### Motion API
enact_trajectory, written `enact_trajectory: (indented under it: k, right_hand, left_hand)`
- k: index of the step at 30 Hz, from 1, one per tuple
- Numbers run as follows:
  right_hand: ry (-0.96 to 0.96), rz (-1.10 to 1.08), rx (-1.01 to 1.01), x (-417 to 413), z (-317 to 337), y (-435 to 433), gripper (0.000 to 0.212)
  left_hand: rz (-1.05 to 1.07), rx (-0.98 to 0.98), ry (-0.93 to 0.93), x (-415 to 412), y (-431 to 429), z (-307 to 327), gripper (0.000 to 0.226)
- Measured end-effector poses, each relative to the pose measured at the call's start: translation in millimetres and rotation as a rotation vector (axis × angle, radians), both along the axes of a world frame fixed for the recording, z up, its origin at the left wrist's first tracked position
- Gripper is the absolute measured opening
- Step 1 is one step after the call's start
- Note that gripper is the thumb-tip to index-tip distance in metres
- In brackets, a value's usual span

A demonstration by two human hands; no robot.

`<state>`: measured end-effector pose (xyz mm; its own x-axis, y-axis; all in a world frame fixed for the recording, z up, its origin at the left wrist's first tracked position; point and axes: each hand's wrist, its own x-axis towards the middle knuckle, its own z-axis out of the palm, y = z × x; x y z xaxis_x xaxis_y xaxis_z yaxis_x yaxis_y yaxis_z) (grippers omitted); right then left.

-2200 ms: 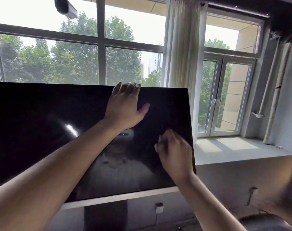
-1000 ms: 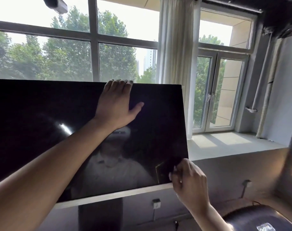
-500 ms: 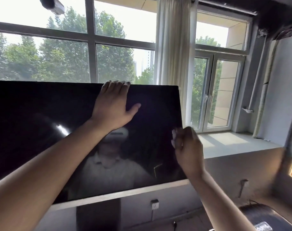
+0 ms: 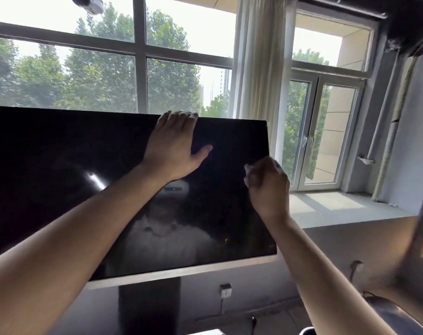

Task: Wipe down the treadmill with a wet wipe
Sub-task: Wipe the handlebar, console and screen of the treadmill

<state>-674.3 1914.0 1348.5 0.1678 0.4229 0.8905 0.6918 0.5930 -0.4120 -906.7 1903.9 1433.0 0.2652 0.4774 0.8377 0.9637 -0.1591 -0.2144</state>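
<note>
The treadmill's big black screen point(image 4: 60, 177) fills the left and middle of the view, tilted, on a dark post. My left hand point(image 4: 174, 146) lies on the screen with its fingers hooked over the top edge and the thumb spread. My right hand point(image 4: 268, 182) is at the screen's right edge, about halfway up, fingers bunched against the glass. A pale bit shows at its fingertips, the wet wipe point(image 4: 248, 174), mostly hidden inside the hand.
Large windows point(image 4: 109, 76) and a curtain point(image 4: 256, 59) stand behind the screen. A concrete sill point(image 4: 338, 206) runs at the right, with a pipe point(image 4: 384, 110) on the wall. A wall socket point(image 4: 226, 290) sits below the screen. A blurred dark part crosses the far right.
My right hand went down to the screen's lower right corner, then back up along the right edge to mid height. My left hand has stayed on the top edge.
</note>
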Motion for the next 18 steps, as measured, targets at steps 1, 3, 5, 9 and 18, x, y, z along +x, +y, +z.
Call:
enact_trajectory:
  k: [1, 3, 5, 9, 18]
  right_hand:
    - [-0.001, -0.014, 0.004, -5.1, -1.6, -1.6, 0.021]
    - [-0.072, -0.014, -0.01, -16.6, -28.4, -17.8, 0.022]
    - [-0.178, 0.014, -0.055, -22.8, -72.3, -42.9, 0.025]
    - [-0.443, 0.059, -0.133, -13.1, -122.4, -73.1, 0.011]
    - [-0.064, 0.03, -0.051, -0.4, -73.3, -37.6, 0.018]
  left_hand:
    - [-0.001, -0.007, 0.004, 0.0, -0.1, 0.5, 0.086]
    - [0.002, -0.014, 0.011, -2.0, -0.6, 0.8, 0.087]
    - [-0.003, -0.008, 0.003, -2.9, 0.1, 0.5, 0.087]
    - [-0.006, -0.025, -0.021, -1.2, -0.2, -1.3, 0.087]
    - [-0.002, -0.103, -0.025, -0.6, -11.0, 5.3, 0.085]
